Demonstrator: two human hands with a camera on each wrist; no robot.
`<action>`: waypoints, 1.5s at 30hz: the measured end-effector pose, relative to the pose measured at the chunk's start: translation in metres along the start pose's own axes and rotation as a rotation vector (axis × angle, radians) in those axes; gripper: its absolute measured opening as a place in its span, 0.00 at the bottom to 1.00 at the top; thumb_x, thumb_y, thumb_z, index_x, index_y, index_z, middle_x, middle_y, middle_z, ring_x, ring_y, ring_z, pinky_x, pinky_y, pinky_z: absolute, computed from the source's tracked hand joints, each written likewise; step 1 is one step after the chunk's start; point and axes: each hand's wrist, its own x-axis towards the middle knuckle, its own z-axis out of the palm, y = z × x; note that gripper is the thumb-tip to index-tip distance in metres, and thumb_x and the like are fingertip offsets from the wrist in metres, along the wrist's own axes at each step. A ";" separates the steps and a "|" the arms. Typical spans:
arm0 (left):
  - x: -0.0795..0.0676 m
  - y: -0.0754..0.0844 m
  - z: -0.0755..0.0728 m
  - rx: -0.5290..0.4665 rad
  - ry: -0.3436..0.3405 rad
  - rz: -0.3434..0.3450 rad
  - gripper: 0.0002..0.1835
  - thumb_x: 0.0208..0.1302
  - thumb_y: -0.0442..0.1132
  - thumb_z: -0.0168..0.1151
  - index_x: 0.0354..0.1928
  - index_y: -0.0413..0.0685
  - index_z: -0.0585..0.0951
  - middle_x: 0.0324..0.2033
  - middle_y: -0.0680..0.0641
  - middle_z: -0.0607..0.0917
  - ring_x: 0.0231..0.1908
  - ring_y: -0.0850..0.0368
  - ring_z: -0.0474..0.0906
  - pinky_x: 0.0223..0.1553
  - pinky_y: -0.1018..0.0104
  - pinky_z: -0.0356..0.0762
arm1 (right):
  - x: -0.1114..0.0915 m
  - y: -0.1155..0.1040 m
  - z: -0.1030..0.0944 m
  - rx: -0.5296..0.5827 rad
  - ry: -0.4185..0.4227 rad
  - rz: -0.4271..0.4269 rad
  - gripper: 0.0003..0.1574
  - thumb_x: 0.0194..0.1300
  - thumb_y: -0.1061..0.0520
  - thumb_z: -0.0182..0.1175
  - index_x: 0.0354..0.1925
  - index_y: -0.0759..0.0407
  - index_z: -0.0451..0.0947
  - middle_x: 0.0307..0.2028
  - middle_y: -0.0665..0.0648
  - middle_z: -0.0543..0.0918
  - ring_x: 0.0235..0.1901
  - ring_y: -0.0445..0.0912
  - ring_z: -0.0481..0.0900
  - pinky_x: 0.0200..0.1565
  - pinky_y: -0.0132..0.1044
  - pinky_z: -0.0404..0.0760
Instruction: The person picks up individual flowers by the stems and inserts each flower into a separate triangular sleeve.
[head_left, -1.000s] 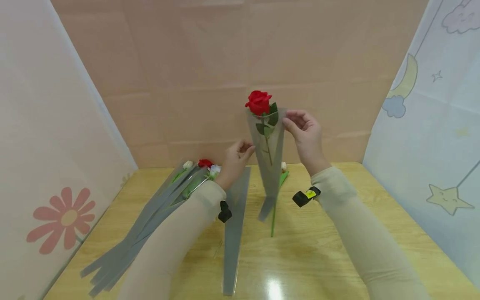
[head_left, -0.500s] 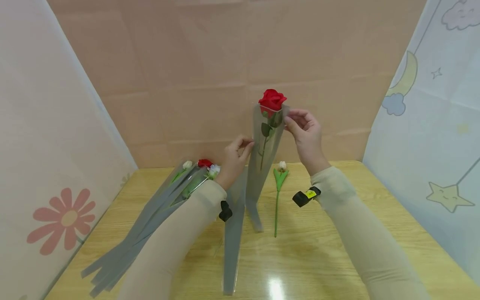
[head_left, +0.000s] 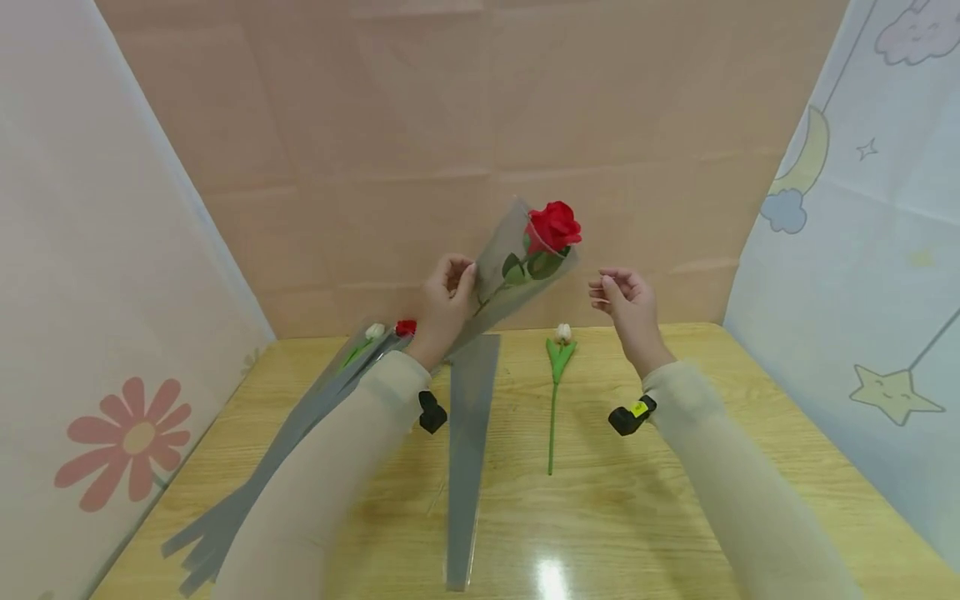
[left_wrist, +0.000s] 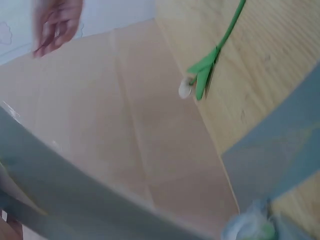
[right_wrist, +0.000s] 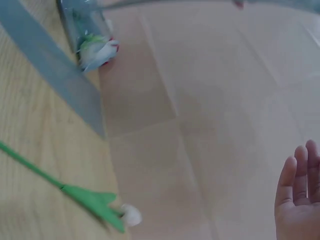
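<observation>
In the head view my left hand pinches the edge of a clear, grey-sided flower sleeve, held above the table. Inside it is a red rose, tilted to the right, with its bloom poking out of the wide mouth and its leaves and stem showing through the film. Off to the right, apart from the sleeve, my right hand is in the air with loosely bent fingers and nothing in them. Part of the held sleeve crosses the left wrist view, blurred.
A white tulip with green leaves lies on the wooden table. To its left is another flat grey sleeve. Several wrapped flowers are piled at the left, partly behind my left arm. Cloth-like walls stand around the table.
My right hand has let go of the sleeve and moved down and right. My left hand has drawn left and up a little, and the sleeved rose now leans to the right.
</observation>
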 end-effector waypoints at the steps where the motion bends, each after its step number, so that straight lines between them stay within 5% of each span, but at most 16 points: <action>1: 0.002 -0.001 -0.005 0.020 -0.006 -0.002 0.10 0.73 0.41 0.52 0.43 0.40 0.76 0.37 0.44 0.80 0.34 0.59 0.73 0.35 0.73 0.71 | -0.002 0.005 -0.004 -0.013 0.002 0.024 0.07 0.73 0.59 0.52 0.46 0.59 0.72 0.35 0.50 0.84 0.35 0.39 0.82 0.40 0.27 0.82; 6: 0.007 -0.007 -0.034 0.180 -0.036 -0.042 0.13 0.73 0.46 0.52 0.46 0.44 0.76 0.38 0.46 0.82 0.37 0.56 0.77 0.37 0.69 0.74 | -0.011 0.026 -0.026 -0.065 0.015 0.115 0.13 0.74 0.56 0.49 0.51 0.62 0.69 0.37 0.49 0.83 0.37 0.38 0.81 0.41 0.26 0.81; 13: 0.003 -0.035 -0.076 0.434 -0.018 -0.095 0.15 0.73 0.46 0.52 0.47 0.41 0.77 0.41 0.42 0.84 0.43 0.49 0.80 0.49 0.56 0.77 | -0.023 0.040 -0.045 -0.094 0.015 0.176 0.08 0.76 0.55 0.46 0.48 0.53 0.70 0.37 0.45 0.82 0.39 0.38 0.80 0.41 0.26 0.81; 23: -0.025 -0.079 -0.128 0.658 -0.054 -0.283 0.14 0.75 0.45 0.49 0.48 0.42 0.76 0.37 0.42 0.82 0.34 0.49 0.75 0.37 0.58 0.73 | -0.029 0.048 -0.045 -0.093 0.023 0.218 0.10 0.75 0.55 0.47 0.50 0.57 0.70 0.38 0.48 0.83 0.37 0.38 0.81 0.41 0.28 0.81; 28: -0.039 -0.097 -0.139 0.724 -0.035 -0.324 0.11 0.74 0.41 0.50 0.45 0.39 0.76 0.37 0.38 0.83 0.32 0.45 0.77 0.36 0.52 0.74 | -0.032 0.050 -0.044 -0.114 0.020 0.216 0.07 0.76 0.55 0.46 0.48 0.51 0.70 0.37 0.46 0.83 0.37 0.37 0.81 0.40 0.26 0.81; 41: -0.061 -0.122 -0.153 0.908 -0.033 -0.488 0.18 0.69 0.32 0.44 0.58 0.31 0.70 0.48 0.27 0.79 0.46 0.30 0.77 0.46 0.39 0.74 | -0.039 0.055 -0.044 -0.145 0.016 0.217 0.20 0.76 0.54 0.46 0.57 0.66 0.63 0.36 0.43 0.82 0.37 0.35 0.81 0.41 0.26 0.81; 45: -0.063 -0.118 -0.151 0.964 -0.115 -0.521 0.21 0.67 0.30 0.44 0.59 0.23 0.66 0.50 0.23 0.75 0.48 0.26 0.74 0.47 0.37 0.74 | -0.040 0.056 -0.045 -0.159 0.012 0.217 0.19 0.76 0.54 0.46 0.58 0.65 0.64 0.37 0.43 0.82 0.38 0.35 0.81 0.42 0.26 0.80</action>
